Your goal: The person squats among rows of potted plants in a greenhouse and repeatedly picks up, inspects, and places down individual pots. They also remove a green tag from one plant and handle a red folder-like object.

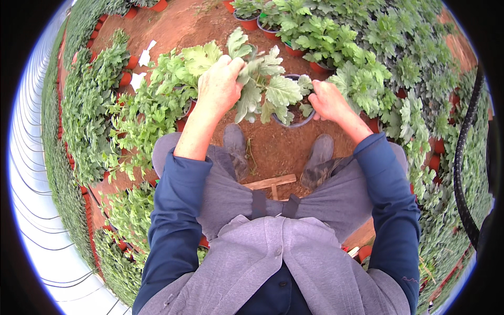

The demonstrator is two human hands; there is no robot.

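A potted leafy plant (281, 90), its lobed leaves leaning to the left, is in front of me above my feet. My left hand (221, 80) is closed among its leaves and stems at the upper left; its fingertips are partly hidden by foliage. At the right rim of the plant's round pot (295, 123), my right hand (326, 100) has curled fingers, with the thumb and forefinger by a leaf edge. What lies between those fingers is not clear. Dark soil shows inside the pot.
Rows of leafy plants in red pots stand at left (138, 118) and right (366, 84). Two white scraps (145, 57) lie on the reddish soil. My shoes (236, 149) flank the ground below the pot, and a wooden piece (271, 182) lies between my legs.
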